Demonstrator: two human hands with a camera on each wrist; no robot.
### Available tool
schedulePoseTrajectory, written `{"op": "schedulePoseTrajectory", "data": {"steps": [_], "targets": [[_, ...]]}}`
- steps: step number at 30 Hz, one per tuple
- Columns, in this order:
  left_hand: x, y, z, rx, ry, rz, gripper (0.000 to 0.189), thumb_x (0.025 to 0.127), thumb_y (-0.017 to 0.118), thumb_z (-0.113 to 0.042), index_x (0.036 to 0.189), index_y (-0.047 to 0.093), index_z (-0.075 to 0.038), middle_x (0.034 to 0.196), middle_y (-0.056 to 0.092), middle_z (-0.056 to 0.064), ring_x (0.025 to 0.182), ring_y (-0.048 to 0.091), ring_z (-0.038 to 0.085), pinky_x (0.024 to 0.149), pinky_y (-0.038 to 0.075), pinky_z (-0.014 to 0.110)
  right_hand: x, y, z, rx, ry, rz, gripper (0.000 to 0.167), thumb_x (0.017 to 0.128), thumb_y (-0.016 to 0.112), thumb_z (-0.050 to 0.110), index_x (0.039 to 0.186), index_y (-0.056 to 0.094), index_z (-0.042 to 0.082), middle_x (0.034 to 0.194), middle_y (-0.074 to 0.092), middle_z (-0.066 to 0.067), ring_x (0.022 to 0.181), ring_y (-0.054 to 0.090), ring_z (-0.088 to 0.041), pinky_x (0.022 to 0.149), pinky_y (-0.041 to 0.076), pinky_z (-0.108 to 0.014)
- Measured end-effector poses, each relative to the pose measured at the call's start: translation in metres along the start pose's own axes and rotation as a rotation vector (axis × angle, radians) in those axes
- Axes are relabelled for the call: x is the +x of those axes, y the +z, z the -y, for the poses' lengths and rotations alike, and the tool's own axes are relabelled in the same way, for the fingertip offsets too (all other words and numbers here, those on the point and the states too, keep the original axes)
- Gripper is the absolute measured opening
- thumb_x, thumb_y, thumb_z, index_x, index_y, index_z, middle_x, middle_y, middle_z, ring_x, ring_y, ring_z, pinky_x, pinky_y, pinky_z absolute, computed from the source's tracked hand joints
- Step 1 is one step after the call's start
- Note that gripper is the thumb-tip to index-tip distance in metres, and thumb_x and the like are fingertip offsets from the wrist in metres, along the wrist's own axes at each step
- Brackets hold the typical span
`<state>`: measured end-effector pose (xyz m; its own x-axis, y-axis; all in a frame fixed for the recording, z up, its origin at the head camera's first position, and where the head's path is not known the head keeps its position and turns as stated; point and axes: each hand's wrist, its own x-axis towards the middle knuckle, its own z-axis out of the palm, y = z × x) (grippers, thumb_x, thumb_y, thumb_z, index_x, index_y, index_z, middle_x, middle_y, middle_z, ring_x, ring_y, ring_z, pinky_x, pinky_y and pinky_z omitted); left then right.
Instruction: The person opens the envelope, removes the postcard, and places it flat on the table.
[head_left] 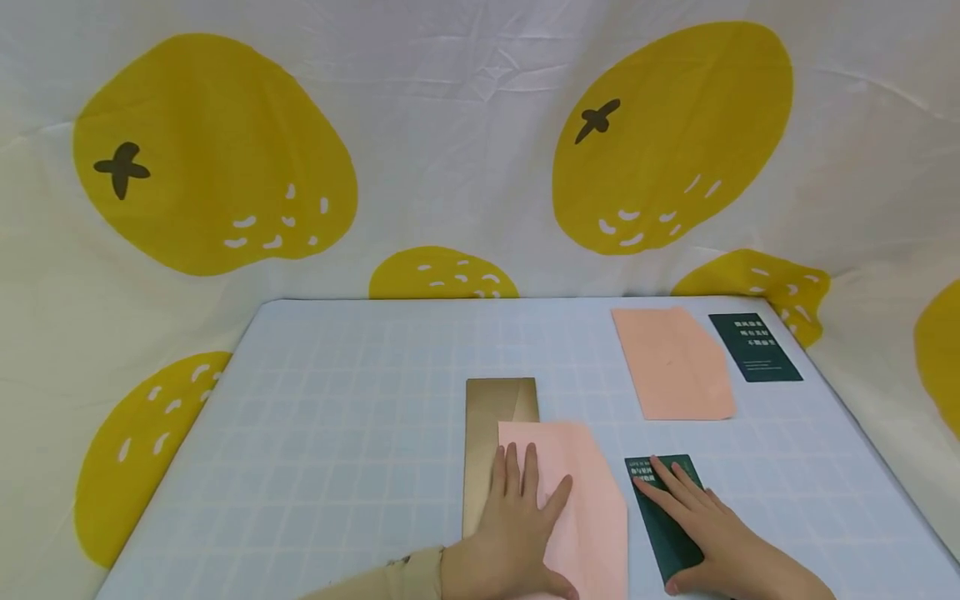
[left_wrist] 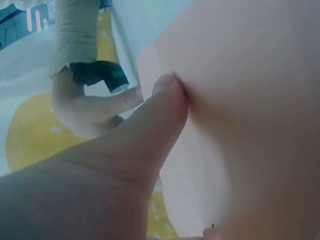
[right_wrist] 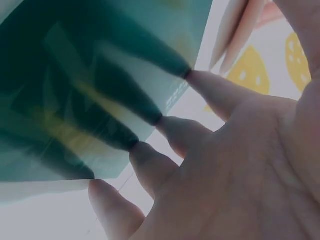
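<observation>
In the head view my left hand (head_left: 504,537) lies spread on a pink paper piece (head_left: 600,521) with a slanted upper right corner. Its thumb presses the pink surface (left_wrist: 245,65) in the left wrist view. Under the pink piece's left side lies a gold-brown strip (head_left: 482,417), partly covered. My right hand (head_left: 723,537) rests on a dark green card (head_left: 663,529) with white print near its top. The right wrist view shows that hand's straight, spread fingertips touching the green card (right_wrist: 65,100). Neither hand's fingers curl round anything.
Farther back on the right lie another pink paper piece (head_left: 675,367) and a second dark green card (head_left: 753,354) with white lettering. Everything sits on a pale blue checked table (head_left: 337,433). Behind it hangs a white cloth (head_left: 457,150) with yellow fruit shapes.
</observation>
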<state>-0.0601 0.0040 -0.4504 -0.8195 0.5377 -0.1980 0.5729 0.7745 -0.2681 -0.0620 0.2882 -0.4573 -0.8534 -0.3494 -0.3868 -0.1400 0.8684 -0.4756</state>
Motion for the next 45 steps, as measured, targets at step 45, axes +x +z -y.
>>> {"op": "schedulePoseTrajectory", "data": {"steps": [45], "targets": [[0.088, -0.032, -0.116, -0.129, 0.161, 0.144, 0.114, 0.066, 0.041, -0.097, 0.158, 0.003, -0.04, 0.164, 0.001, 0.01, 0.147, 0.007, 0.043, 0.111, 0.022, 0.059, -0.048, -0.058, -0.187, 0.309, 0.2, 0.059, 0.13, 0.071, 0.086, 0.012, 0.159, -0.008, 0.025, 0.148, -0.034, -0.034, 0.125, -0.021, -0.07, 0.08, -0.007, -0.084]]}}
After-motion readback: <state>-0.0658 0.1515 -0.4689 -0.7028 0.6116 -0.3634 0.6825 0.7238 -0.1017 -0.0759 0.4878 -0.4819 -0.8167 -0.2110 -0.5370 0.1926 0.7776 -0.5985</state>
